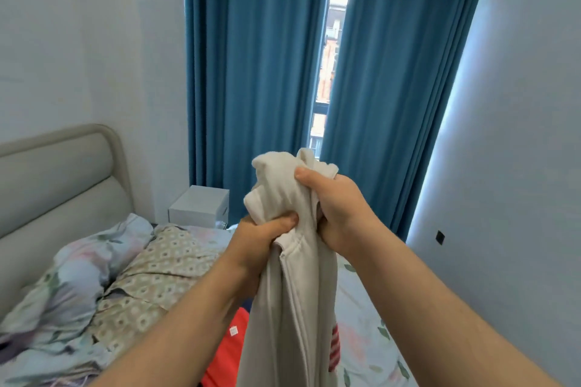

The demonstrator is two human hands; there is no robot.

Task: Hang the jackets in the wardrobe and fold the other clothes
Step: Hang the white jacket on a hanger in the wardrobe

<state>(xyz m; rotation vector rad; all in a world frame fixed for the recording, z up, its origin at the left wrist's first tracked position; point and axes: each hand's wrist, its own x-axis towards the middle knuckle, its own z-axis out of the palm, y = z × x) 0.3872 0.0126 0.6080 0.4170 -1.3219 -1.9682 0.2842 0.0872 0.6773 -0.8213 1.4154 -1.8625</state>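
A white zip-up garment (pixel 292 308) with a red striped print on one side hangs in front of me above the bed. My left hand (pixel 254 245) grips its bunched upper part from the left, thumb pressed into the fabric. My right hand (pixel 336 207) grips the same bunch from the right and a little higher, thumb on top. The crumpled top of the garment sticks up above both hands. An orange-red garment (pixel 229 352) lies on the bed below, partly hidden by the white one.
The bed (pixel 367 317) has a floral sheet, a floral pillow (pixel 81 273) and a patterned beige cloth (pixel 157 280). A grey padded headboard (pixel 56 179) stands at left. A white bedside box (pixel 201 204) sits before blue curtains (pixel 251 72). A pale wall is at right.
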